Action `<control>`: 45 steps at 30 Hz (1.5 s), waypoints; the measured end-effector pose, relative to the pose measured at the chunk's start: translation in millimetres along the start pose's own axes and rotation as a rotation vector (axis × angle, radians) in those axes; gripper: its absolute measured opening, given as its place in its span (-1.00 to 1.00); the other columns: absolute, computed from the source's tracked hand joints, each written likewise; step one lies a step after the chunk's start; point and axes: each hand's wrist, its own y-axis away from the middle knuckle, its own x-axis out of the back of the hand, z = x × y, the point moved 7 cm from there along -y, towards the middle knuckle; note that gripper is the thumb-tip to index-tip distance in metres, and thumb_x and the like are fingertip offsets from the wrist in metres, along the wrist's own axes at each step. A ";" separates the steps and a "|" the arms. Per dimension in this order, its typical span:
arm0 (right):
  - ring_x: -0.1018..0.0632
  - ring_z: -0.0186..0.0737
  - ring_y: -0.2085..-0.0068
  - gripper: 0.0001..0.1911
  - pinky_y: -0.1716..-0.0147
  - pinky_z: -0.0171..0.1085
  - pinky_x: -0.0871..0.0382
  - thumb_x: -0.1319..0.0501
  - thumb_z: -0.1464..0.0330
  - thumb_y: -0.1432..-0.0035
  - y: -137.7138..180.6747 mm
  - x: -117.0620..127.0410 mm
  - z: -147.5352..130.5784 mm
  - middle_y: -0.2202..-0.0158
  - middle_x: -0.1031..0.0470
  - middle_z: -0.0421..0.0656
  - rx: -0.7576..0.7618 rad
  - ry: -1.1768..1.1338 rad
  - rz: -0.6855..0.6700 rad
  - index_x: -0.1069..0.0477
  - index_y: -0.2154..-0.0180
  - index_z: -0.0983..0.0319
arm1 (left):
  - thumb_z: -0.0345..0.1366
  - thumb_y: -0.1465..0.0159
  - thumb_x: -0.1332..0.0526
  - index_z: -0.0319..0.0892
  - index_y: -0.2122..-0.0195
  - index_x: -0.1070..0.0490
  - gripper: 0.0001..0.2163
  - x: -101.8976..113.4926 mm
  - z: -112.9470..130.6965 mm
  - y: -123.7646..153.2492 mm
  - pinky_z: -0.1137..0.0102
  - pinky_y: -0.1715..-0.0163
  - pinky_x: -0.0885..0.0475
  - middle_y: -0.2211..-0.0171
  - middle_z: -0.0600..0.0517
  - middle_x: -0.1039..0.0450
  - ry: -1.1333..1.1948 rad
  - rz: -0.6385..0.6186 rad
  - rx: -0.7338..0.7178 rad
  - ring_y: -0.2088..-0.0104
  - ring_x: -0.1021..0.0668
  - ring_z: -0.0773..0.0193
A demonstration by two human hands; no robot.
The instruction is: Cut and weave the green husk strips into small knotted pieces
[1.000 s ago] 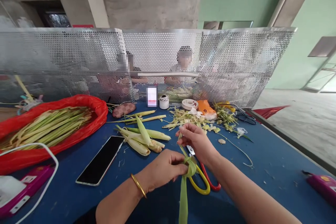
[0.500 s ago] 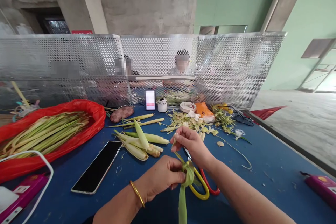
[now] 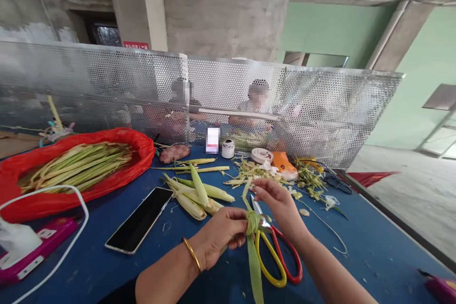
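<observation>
A knotted green corn husk strip (image 3: 253, 223) is pinched between the thumb and fingers of my left hand (image 3: 228, 228). Its long tail hangs down toward the table's near side, and a short end sticks up above the knot. My right hand (image 3: 274, 197) is just right of that upper end, fingers stretched and slightly apart, with nothing seen in them. Beneath and beside the knot lie scissors (image 3: 280, 251) with one yellow and one red handle, blades pointing away. Several corn husks (image 3: 199, 192) lie in a heap left of my hands.
A red plastic bag (image 3: 146, 145) full of husk strips stands left, near a phone (image 3: 138, 221) and a purple power strip (image 3: 39, 247). Husk scraps (image 3: 249, 171), a tape roll (image 3: 261, 155) and an orange packet (image 3: 284, 164) lie farther back. People sit behind a perforated metal screen (image 3: 228, 83).
My right hand has let go of the strip's upper end and moved slightly right, its fingers opening. My left hand still holds the knot. The camera view has shifted and tilted.
</observation>
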 end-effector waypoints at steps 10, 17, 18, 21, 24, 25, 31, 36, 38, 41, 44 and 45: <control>-0.39 -0.24 0.38 -0.67 0.33 -0.29 -0.24 0.03 0.24 -0.34 33.0 -14.0 -15.5 0.47 -0.37 -0.20 0.208 0.557 -0.182 -0.30 0.45 0.19 | -0.26 0.03 -0.26 -0.23 0.47 -0.45 -0.85 6.9 -8.0 -6.0 0.48 0.64 0.04 0.50 0.05 -0.47 0.059 0.035 -0.020 0.66 -0.30 0.50; -0.42 -0.23 0.39 -0.71 0.36 -0.30 -0.26 -0.02 0.31 -0.29 25.6 3.5 -21.3 0.47 -0.42 -0.19 0.271 0.691 -0.127 -0.30 0.49 0.18 | -0.28 0.02 -0.26 -0.23 0.48 -0.41 -0.87 13.7 -8.9 -11.2 0.49 0.67 0.03 0.51 0.02 -0.50 0.139 0.103 -0.050 0.68 -0.28 0.50; -0.42 -0.24 0.41 -0.71 0.39 -0.31 -0.25 -0.03 0.30 -0.28 24.0 8.0 -18.9 0.48 -0.42 -0.20 0.241 0.704 -0.123 -0.31 0.49 0.18 | -0.27 0.01 -0.26 -0.23 0.49 -0.40 -0.86 14.8 -8.3 -11.7 0.49 0.67 0.02 0.51 0.02 -0.50 0.154 0.117 -0.055 0.67 -0.27 0.50; -0.41 -0.26 0.48 -0.71 0.48 -0.32 -0.22 -0.06 0.29 -0.25 21.2 17.6 -8.7 0.53 -0.41 -0.21 0.127 0.751 -0.132 -0.33 0.51 0.19 | -0.25 0.02 -0.28 -0.23 0.50 -0.39 -0.84 16.6 -7.7 -12.1 0.51 0.68 0.01 0.51 0.02 -0.49 0.191 0.152 -0.051 0.66 -0.27 0.51; -0.47 -0.22 0.42 -0.74 0.43 -0.30 -0.28 -0.07 0.29 -0.25 22.5 14.8 -7.1 0.45 -0.48 -0.18 0.128 0.739 -0.148 -0.40 0.45 0.18 | -0.24 0.02 -0.29 -0.24 0.50 -0.40 -0.83 17.6 -7.3 -11.7 0.51 0.68 0.00 0.53 0.03 -0.47 0.198 0.181 -0.052 0.68 -0.27 0.51; -0.51 -0.19 0.35 -0.76 0.37 -0.28 -0.31 -0.07 0.29 -0.26 23.8 11.8 -10.1 0.39 -0.51 -0.16 0.166 0.708 -0.137 -0.44 0.40 0.17 | -0.23 0.02 -0.30 -0.24 0.50 -0.41 -0.82 18.0 -6.6 -11.6 0.51 0.69 0.00 0.54 0.03 -0.46 0.183 0.189 -0.064 0.68 -0.27 0.51; -0.53 -0.15 0.23 -0.92 0.07 -0.15 -0.31 -0.23 0.29 -0.18 38.9 -9.0 -27.9 0.33 -0.54 -0.18 0.388 0.577 0.002 -0.41 0.28 0.14 | -0.14 -0.01 -0.32 -0.26 0.47 -0.48 -0.75 20.6 -4.3 -11.4 0.50 0.70 0.03 0.58 0.10 -0.35 0.088 0.225 -0.168 0.69 -0.24 0.52; -0.55 -0.23 0.30 -0.98 -0.10 -0.05 -0.11 -0.21 0.37 -0.22 50.0 -16.9 -36.5 0.34 -0.56 -0.23 0.543 0.661 0.061 -0.40 0.30 0.13 | -0.19 0.01 -0.33 -0.24 0.52 -0.45 -0.79 18.3 -6.0 -11.1 0.50 0.68 -0.02 0.66 0.15 -0.23 0.100 0.215 -0.168 0.67 -0.27 0.48; -0.55 -0.24 0.30 -0.95 -0.09 -0.06 -0.11 -0.20 0.39 -0.23 51.2 -17.2 -37.8 0.34 -0.56 -0.24 0.561 0.680 0.051 -0.42 0.28 0.13 | -0.22 -0.01 -0.31 -0.23 0.51 -0.43 -0.83 14.2 -5.1 -11.0 0.50 0.66 -0.05 0.67 0.15 -0.23 0.111 0.167 -0.165 0.65 -0.28 0.46; -0.54 -0.25 0.32 -0.89 -0.07 -0.06 -0.12 -0.17 0.43 -0.25 51.7 -17.4 -37.9 0.36 -0.55 -0.24 0.570 0.697 0.047 -0.44 0.28 0.12 | -0.22 -0.08 -0.26 -0.23 0.50 -0.41 -0.83 10.0 -2.1 -9.3 0.49 0.64 -0.07 0.68 0.14 -0.24 0.024 0.129 -0.182 0.65 -0.27 0.45; -0.52 -0.25 0.38 -0.93 -0.07 -0.04 -0.14 -0.19 0.41 -0.21 48.1 -14.1 -32.2 0.43 -0.52 -0.26 0.487 0.683 0.086 -0.39 0.36 0.15 | -0.19 -0.16 -0.21 -0.23 0.50 -0.41 -0.79 7.6 1.4 -6.6 0.48 0.64 -0.05 0.70 0.14 -0.22 -0.127 0.121 -0.203 0.67 -0.22 0.46; -0.52 -0.24 0.38 -0.94 -0.05 -0.04 -0.17 -0.22 0.39 -0.18 45.6 -11.2 -28.8 0.45 -0.50 -0.25 0.428 0.666 0.107 -0.37 0.37 0.16 | -0.18 -0.16 -0.20 -0.23 0.50 -0.41 -0.78 6.9 2.4 -5.7 0.48 0.64 -0.05 0.70 0.14 -0.22 -0.151 0.116 -0.204 0.67 -0.22 0.46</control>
